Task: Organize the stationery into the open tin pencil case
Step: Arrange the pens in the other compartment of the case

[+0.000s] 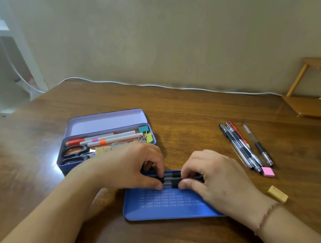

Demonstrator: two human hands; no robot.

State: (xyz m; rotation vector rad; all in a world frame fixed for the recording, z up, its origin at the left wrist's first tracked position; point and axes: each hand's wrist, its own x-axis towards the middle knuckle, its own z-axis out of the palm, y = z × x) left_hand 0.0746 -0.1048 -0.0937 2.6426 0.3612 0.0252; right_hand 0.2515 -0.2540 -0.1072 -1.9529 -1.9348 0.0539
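Your left hand [131,165] and right hand [213,176] both pinch a pen bundle [171,180]; tin pencil case [66,163] part-filled; loose pens [246,148] and erasers [268,171] remain on the bench [196,113].

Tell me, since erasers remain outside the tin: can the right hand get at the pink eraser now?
Probably not straight away: the right hand grips pens together with the left hand. The pink eraser lies uncovered on the table, nothing blocking it.

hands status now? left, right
Left hand: gripping one end of the bundle of pens.
Right hand: gripping the bundle's other end.
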